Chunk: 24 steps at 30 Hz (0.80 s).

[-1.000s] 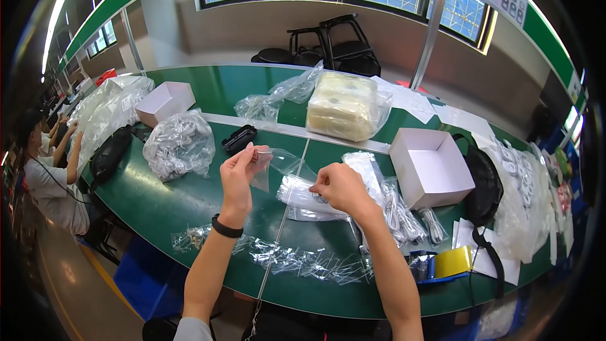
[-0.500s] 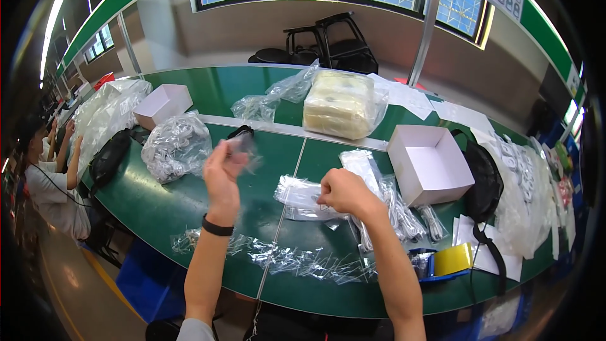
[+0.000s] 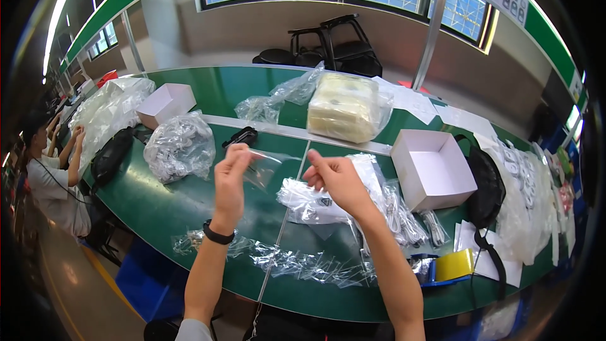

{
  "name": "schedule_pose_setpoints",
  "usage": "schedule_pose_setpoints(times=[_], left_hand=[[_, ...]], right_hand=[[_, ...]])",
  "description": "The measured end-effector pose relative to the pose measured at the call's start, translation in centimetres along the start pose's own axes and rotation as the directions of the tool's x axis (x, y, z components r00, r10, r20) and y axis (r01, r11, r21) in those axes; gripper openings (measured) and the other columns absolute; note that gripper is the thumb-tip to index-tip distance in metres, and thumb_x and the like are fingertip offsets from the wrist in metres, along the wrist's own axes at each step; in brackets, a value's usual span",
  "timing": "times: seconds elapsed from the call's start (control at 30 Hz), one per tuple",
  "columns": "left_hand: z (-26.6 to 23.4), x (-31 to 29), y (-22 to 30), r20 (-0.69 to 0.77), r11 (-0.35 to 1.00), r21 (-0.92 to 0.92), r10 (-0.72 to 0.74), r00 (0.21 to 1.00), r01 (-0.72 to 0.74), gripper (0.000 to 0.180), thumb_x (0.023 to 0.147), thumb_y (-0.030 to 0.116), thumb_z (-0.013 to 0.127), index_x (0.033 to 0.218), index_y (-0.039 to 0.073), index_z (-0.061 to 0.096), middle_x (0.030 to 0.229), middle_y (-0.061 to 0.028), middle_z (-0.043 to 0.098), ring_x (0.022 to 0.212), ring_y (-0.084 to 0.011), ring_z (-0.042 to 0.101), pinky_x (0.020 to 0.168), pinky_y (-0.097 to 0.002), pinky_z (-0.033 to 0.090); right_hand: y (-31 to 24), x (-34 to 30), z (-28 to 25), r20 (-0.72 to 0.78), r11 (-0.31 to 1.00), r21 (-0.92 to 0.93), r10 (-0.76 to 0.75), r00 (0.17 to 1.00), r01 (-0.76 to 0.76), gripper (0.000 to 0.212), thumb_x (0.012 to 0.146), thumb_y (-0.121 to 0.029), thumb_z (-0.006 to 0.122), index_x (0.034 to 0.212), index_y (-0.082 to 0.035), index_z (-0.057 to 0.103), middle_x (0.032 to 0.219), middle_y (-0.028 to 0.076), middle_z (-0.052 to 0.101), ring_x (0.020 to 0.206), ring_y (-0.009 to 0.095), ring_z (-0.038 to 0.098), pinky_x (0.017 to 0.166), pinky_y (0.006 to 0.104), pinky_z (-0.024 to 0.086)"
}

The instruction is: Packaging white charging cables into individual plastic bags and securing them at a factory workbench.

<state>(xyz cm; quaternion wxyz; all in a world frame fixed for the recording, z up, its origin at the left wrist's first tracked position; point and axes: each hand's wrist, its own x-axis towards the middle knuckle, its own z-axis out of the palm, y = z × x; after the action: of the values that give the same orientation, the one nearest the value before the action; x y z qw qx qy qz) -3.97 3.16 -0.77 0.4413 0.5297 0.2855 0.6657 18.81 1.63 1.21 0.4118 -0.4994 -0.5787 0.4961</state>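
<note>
My left hand (image 3: 230, 183) pinches a small clear plastic bag (image 3: 265, 167), which stretches rightward above the green table. My right hand (image 3: 338, 183) is raised opposite it, fingers curled and thumb up, close to the bag's right end. Whether anything small sits in those fingers is hidden. Below the right hand lies a pile of flat clear bags (image 3: 303, 202) with white contents. Bundled white cables (image 3: 401, 218) in clear wrapping lie to its right. Behind my left hand rests a small black object (image 3: 241, 137). Along the near side runs a row of small clear packets with thin metallic pieces (image 3: 303, 265).
An open white box (image 3: 435, 170) and a black bag (image 3: 486, 183) stand on the right, near a yellow and blue holder (image 3: 453, 266). A wrapped cream block (image 3: 344, 110) is at the back. A filled plastic bag (image 3: 180, 148) lies left. A co-worker (image 3: 53, 177) stands far left.
My right hand has lifted off the bag pile and moved up and left. My left hand has shifted slightly right and down, and the clear bag now spreads out between the hands.
</note>
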Motion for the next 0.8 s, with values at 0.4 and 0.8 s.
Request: schedule_pose_setpoints(times=[0.4, 0.8], left_hand=[[-1.3, -1.8, 3.7, 0.587, 0.891, 0.401, -0.428, 0.687, 0.212, 0.022, 0.097, 0.011, 0.062, 0.111, -0.004, 0.070, 0.105, -0.0091, 0.071, 0.099, -0.0154, 0.065, 0.091, -0.0298, 0.050], [-1.0, -1.2, -0.5, 0.403, 0.920, 0.080, -0.383, 0.831, 0.385, 0.014, 0.094, 0.011, 0.069, 0.098, -0.002, 0.070, 0.084, -0.0066, 0.071, 0.076, -0.0146, 0.069, 0.074, -0.0274, 0.055]], right_hand=[[-0.6, -1.4, 2.9, -0.018, 0.927, 0.330, -0.186, 0.982, 0.181, 0.020, 0.094, -0.016, 0.068, 0.097, 0.003, 0.072, 0.085, 0.010, 0.072, 0.079, 0.013, 0.068, 0.077, 0.0252, 0.055], [1.2, -1.0, 4.5, -0.110, 0.960, 0.158, -0.217, 0.970, 0.233, 0.021, 0.091, -0.017, 0.071, 0.092, 0.004, 0.073, 0.076, 0.003, 0.067, 0.069, 0.008, 0.055, 0.064, 0.0243, 0.045]])
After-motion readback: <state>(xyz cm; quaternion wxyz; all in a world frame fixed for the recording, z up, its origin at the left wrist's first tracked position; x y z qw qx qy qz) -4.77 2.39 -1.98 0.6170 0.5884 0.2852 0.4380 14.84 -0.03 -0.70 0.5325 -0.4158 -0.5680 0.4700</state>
